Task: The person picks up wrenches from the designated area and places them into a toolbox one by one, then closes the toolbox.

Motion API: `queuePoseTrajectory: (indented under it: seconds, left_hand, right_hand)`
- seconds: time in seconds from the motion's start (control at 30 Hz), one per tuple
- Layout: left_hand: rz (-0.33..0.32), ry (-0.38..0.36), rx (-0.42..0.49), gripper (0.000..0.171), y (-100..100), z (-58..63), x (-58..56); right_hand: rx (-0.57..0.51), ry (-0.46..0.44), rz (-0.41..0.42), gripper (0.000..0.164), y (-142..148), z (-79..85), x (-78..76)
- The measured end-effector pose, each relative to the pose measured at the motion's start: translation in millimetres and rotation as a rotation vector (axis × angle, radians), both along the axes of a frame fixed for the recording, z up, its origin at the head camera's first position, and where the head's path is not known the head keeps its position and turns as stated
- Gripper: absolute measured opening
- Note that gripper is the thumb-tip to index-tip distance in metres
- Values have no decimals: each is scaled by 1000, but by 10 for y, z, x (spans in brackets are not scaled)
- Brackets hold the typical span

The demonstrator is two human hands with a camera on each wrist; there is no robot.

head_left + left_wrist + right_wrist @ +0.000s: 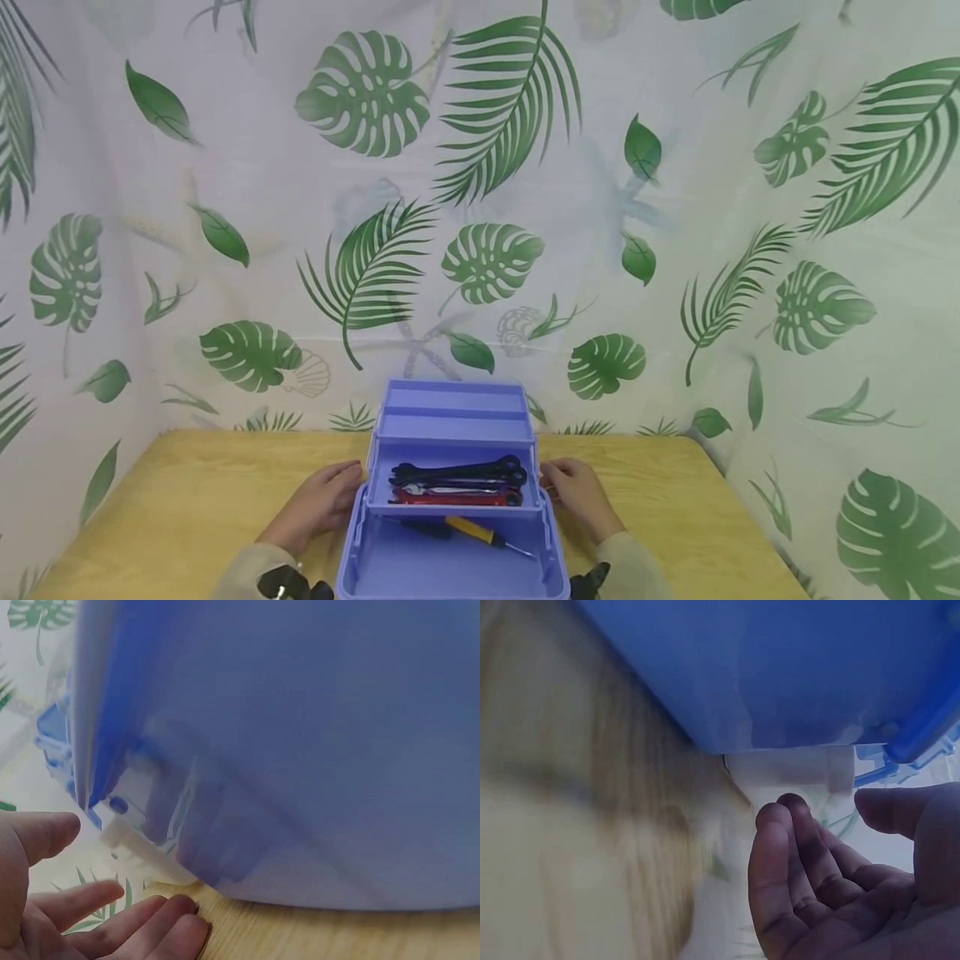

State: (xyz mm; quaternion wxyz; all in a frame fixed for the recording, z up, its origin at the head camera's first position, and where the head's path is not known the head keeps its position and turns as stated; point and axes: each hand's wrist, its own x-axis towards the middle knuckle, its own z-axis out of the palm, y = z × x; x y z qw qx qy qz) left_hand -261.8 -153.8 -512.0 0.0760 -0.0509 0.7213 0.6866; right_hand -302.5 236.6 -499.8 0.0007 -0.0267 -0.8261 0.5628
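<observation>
A blue-purple toolbox (453, 575) stands unfolded, its upper tray (457, 450) lifted toward the back. Several wrenches (457, 479), black, silver and red, lie in that tray. In the bottom compartment is a yellow-and-black screwdriver (480, 532), with a dark-handled tool (426, 527) partly under the tray. My left hand (322, 500) is beside the box's left side; the left wrist view shows its fingers (112, 934) loosely bent and holding nothing. My right hand (581, 496) is at the right side, thumb and fingers (769, 870) apart near the back corner, gripping nothing.
The box sits on a wooden table (217, 483) near its back edge. A leaf-printed curtain (480, 167) hangs behind and along both sides. A white part (787, 769) shows behind the box's back corner in the right wrist view.
</observation>
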Motion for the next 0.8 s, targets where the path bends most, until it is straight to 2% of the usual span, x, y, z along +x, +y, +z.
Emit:
queuePoseTrajectory:
  seconds: [0.17, 0.3, 0.4, 0.63, 0.73, 0.8]
  left_hand:
    - [-18, -50, 4, 66, -29, -54, -113]
    - [-28, -85, -10, 64, -23, -53, -171]
    - [-55, -92, -16, 64, -23, -51, -203]
    - [-185, -44, -3, 67, -47, -55, -242]
    - [-208, -9, 1, 63, -42, -65, -251]
    - [-198, 11, -15, 61, -27, -69, -264]
  right_hand:
    - [65, 9, 18, 31, -30, -13, -69]
    - [125, 31, 30, 32, -29, -19, -99]
    - [132, 36, 38, 32, -20, -18, -112]
    - [185, 98, 88, 24, -2, -62, -133]
    - [194, 134, 108, 21, -2, -79, -134]
    - [197, 148, 106, 20, -3, -74, -127]
